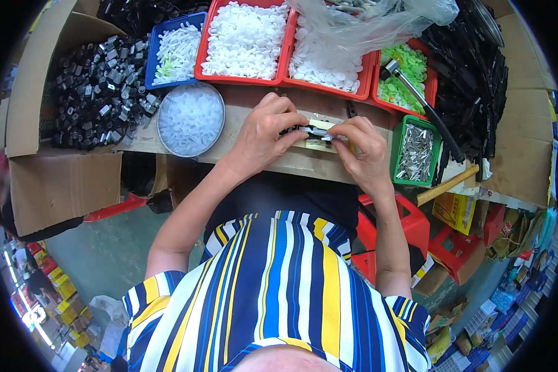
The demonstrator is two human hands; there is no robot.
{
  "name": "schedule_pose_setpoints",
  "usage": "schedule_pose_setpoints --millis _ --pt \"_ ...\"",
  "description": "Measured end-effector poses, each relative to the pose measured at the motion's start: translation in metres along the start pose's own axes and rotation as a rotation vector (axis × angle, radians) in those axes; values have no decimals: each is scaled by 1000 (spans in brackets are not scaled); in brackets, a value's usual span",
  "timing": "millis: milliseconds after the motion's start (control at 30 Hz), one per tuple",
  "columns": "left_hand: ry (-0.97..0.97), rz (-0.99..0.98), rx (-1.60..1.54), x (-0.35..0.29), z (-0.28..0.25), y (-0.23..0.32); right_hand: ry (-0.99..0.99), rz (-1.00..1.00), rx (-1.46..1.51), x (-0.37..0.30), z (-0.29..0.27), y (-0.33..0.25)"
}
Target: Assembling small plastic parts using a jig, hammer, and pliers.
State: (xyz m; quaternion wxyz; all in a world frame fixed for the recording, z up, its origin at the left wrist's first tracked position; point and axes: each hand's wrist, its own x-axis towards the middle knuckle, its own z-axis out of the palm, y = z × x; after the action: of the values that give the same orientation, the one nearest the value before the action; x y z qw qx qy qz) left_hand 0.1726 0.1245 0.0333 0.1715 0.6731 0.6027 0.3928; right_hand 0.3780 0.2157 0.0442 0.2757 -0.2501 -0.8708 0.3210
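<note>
Black-and-silver part (317,132) pinched by left hand (270,128) and right hand (364,149), ends covered, finer detail unclear

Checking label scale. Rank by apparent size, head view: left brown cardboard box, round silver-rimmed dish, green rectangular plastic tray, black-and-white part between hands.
Cardboard box
Round dish and green tray: too alike to rank
Held part
</note>
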Motion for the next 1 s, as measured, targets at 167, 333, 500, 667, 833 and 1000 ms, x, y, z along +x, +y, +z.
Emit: schedule_pose_setpoints --millis 167,333,500,667,833,1000 --pt "-24 -1 29 -1 1 2 -13 -47 -66 -3 2 5" --pt "1 30 62 -1 3 1 -37 -78 -129 -8 0 1" --pt "28 44 53 2 5 3 1 -144 -191 -14 4 8" --pt "27 48 63 2 4 4 -47 -242 -395 -17 -1 1" --pt "-2 46 69 0 4 4 -56 -348 -544 -23 1 -1" --pt "-3 47 82 -1 3 3 -12 -336 -481 -26 5 3"
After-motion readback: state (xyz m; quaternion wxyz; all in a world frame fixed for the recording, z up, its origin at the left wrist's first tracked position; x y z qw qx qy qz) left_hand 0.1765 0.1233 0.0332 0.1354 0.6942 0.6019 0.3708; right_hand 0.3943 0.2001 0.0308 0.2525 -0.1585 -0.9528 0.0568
